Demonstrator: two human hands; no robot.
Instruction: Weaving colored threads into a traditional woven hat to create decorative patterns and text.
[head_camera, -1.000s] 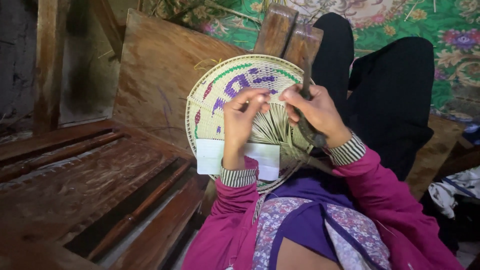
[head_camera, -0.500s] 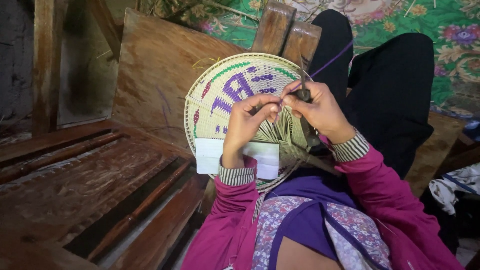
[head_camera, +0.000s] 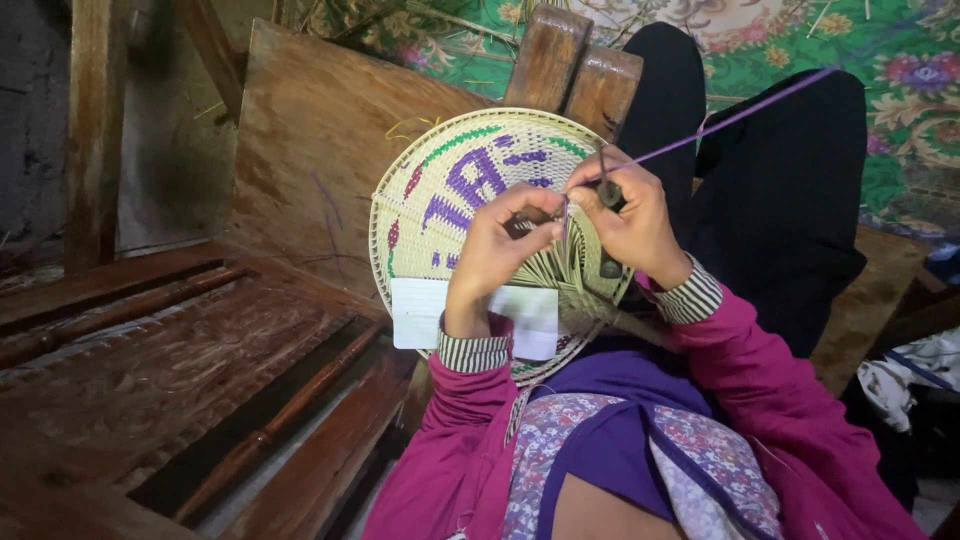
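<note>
The left hand (head_camera: 500, 250) is laid on the face of the woven disc (head_camera: 470, 190), its fingers pinched on a bundle of pale straw spokes (head_camera: 560, 265) near the disc's lower middle. The right hand (head_camera: 635, 225) is set just right of the left, closed around a dark tool (head_camera: 608, 195) whose thin metal tip stands up above the knuckles. A purple strand (head_camera: 740, 112) is gripped at the same fingers and is drawn taut up and to the right, away from the disc, over the dark trousers (head_camera: 780, 190).

The disc is round and shallow, like a basket base held tilted on the lap; nothing is carried in it. It is woven of pale straw with purple shapes, a green arc near the upper rim and small red marks on the left side. A white card (head_camera: 425, 310) is seen at the disc's lower edge, partly hidden by the left wrist. Behind the disc a wooden board (head_camera: 320, 130) is leaned. Left of the disc, a slatted wooden frame (head_camera: 150, 370) is spread. Above and right of it a green flowered cloth (head_camera: 900, 70) is laid out.
</note>
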